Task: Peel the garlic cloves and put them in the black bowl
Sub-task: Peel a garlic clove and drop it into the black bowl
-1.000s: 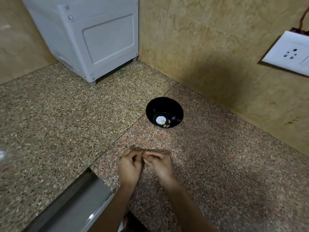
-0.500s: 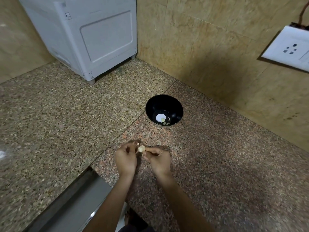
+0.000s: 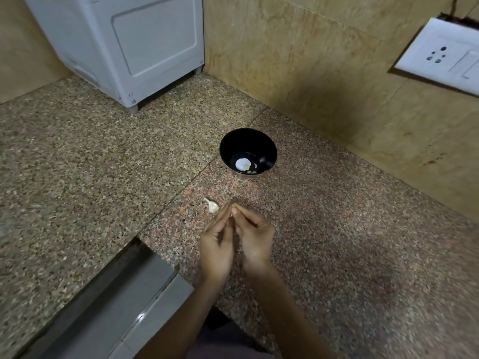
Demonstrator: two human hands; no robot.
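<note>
L hand [image 3: 216, 244] & R hand [image 3: 255, 237] touch at the fingertips; can't tell if they pinch anything. Garlic piece [image 3: 212, 206] lies on counter [image 3: 337, 229] just fwd-left of L fingertips, tail pointing away, L hand nearer. Black bowl [image 3: 269, 149] sits further ahead.

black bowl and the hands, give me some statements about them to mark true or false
1. The bowl stands upright on the counter. True.
2. The bowl is empty. False: a few small pale pieces lie in its bottom.
3. A garlic piece lies on the counter, just left of the left hand. True.
4. Both hands are over the bowl. False: the left hand and right hand are short of it, nearer the person, with their fingertips together.
5. A socket plate is on the wall to the right. True.
</note>
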